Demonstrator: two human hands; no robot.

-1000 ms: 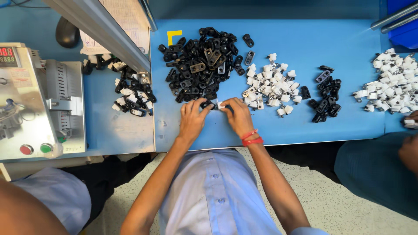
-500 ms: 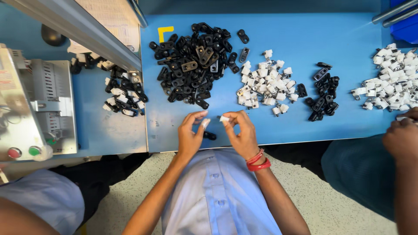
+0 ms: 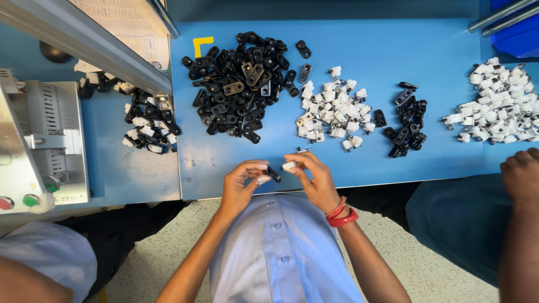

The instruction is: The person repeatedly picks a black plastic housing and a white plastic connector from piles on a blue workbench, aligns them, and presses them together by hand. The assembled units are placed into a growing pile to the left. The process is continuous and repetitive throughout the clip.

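Note:
My left hand pinches a small black plastic part just off the near edge of the blue table. Facing it, my right hand, with red bands at the wrist, holds a small white plastic clip against the black part. The two pieces touch between my fingertips. Beyond my hands lie a large pile of black parts and a smaller pile of white clips.
A small heap of black parts and another white pile lie to the right. Mixed assembled pieces sit left, beside a grey machine with red and green buttons. Another person's hand rests at the right.
Both hands have drawn back from the piles toward my body, carrying one black part and one white clip, and brought them together. The view has shifted slightly.

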